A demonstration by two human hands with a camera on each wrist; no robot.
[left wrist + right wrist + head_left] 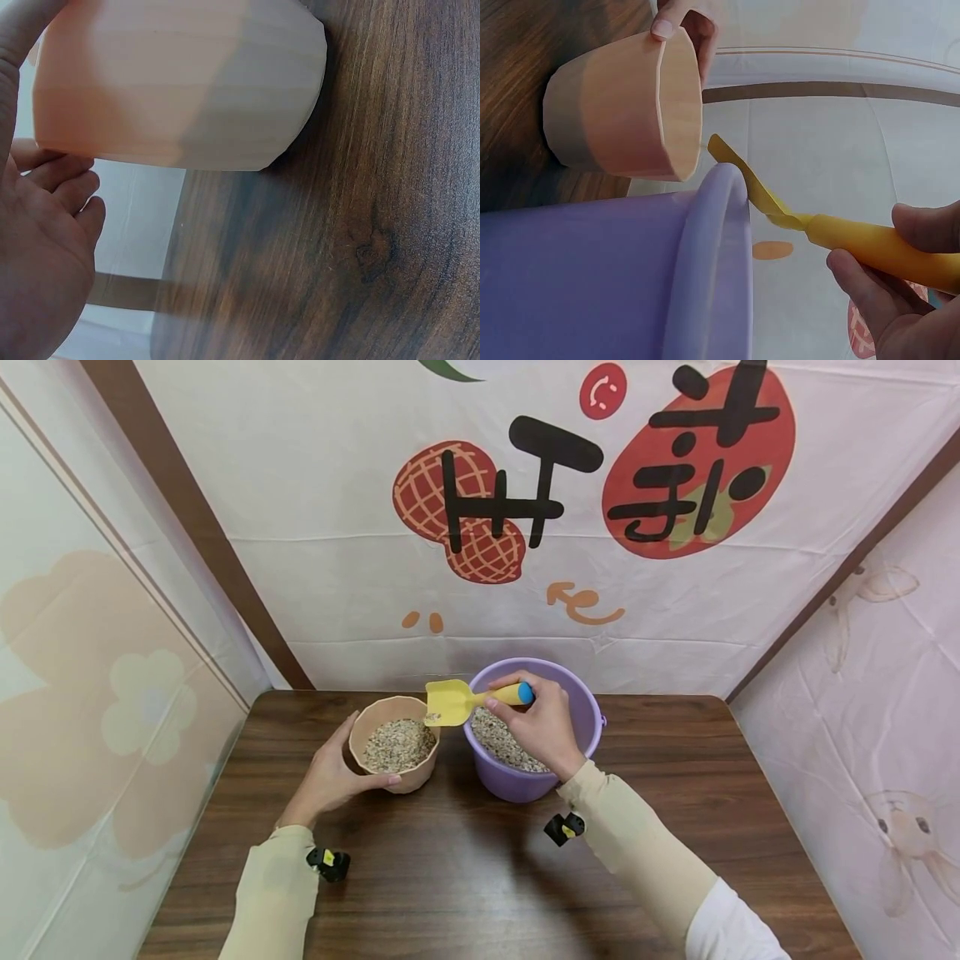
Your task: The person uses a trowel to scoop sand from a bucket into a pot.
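Scoop point(448, 703): Because it looks like stiff, light plastic, it should lift easily without bending; its yellow blade, a few grains near the tip, is above the gap between bowl point(420, 774) and bucket point(512, 787).
Handle point(511, 696): Smooth, perhaps a little slippery; the thick yellow part is the place to hold.
Right hand point(546, 722): Grasping the handle between thumb and fingers, above the bucket.
Left hand point(330, 781): Gripping the bowl's left side, thumb along the near edge.
Bowl: Peach-coloured, on the table point(450, 877), part-filled with grain point(397, 745); probably rigid and fairly light, best steadied by its wall.
Bucket: Purple, just right of the bowl, also holding grain; likely heavier. Its raised rim stands in the blade's way.
Behind: A printed cloth point(337, 593) beyond the table.
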